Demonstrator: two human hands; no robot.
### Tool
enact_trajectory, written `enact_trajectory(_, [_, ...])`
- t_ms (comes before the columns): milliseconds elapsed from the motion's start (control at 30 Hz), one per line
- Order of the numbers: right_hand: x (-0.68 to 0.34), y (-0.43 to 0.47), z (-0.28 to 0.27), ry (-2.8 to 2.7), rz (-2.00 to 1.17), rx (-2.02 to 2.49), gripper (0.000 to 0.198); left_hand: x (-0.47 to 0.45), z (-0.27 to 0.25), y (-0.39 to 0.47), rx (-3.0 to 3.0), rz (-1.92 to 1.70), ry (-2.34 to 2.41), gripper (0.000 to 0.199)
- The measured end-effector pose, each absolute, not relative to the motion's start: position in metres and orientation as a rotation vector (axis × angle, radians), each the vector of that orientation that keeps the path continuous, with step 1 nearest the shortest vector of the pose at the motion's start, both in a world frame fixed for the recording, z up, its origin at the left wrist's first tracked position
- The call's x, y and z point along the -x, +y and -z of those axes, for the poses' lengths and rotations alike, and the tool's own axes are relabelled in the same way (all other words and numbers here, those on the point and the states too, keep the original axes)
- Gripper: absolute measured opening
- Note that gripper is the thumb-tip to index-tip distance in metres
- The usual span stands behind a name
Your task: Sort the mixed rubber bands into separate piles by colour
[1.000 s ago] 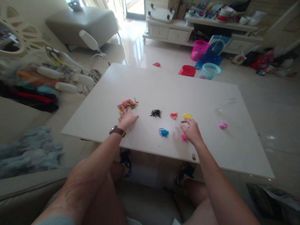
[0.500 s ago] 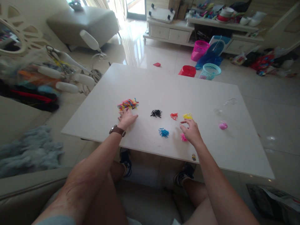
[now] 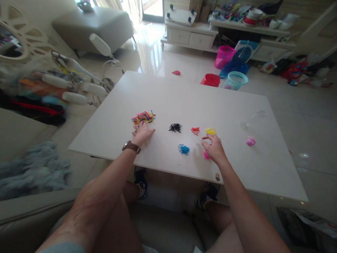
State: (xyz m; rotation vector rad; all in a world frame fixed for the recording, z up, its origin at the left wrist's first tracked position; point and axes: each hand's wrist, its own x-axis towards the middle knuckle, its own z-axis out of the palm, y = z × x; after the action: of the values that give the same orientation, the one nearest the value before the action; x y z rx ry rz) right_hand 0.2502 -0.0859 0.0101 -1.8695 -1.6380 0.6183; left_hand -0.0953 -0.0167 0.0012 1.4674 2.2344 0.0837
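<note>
A mixed pile of small coloured bands (image 3: 144, 116), which look like little rubber bands, lies on the white table (image 3: 168, 96). My left hand (image 3: 143, 133) rests at its near edge, fingers spread and thumb apart, touching the pile. My right hand (image 3: 214, 148) hovers over the right-hand piles, with thumb and forefinger apart and nothing visible between them. Just beyond its fingers is a yellow pile (image 3: 210, 130); a pink pile (image 3: 206, 154) is partly hidden beneath it. A red pile (image 3: 195, 130), a black pile (image 3: 175, 127) and a blue pile (image 3: 183, 149) sit between my hands.
Toward the table's right side lie a pink rounded object (image 3: 250, 141) and a clear plastic item (image 3: 244, 124). A small sticker (image 3: 217, 176) marks the near edge. Beyond the far edge stand a red stool or bin (image 3: 211, 79) and a turquoise basket (image 3: 236, 80). A white lamp (image 3: 96, 89) stands left.
Hardly anything differs. My right hand has shifted very slightly left, and my left hand stays at the mixed pile.
</note>
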Motion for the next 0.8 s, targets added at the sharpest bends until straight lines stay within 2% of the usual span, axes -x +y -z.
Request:
enact_trajectory(400, [-0.2464,-0.0875,-0.016,-1.658,-0.651,1.904,0.025,0.0966,-0.0027,-0.0152,-1.513,-0.087,2.246,0.057])
enact_trajectory(800, [-0.2486,-0.0872,-0.0074,-1.672,-0.632,1.857,0.023,0.0971,-0.0064,-0.0157,-1.493,-0.077,2.209,0.062])
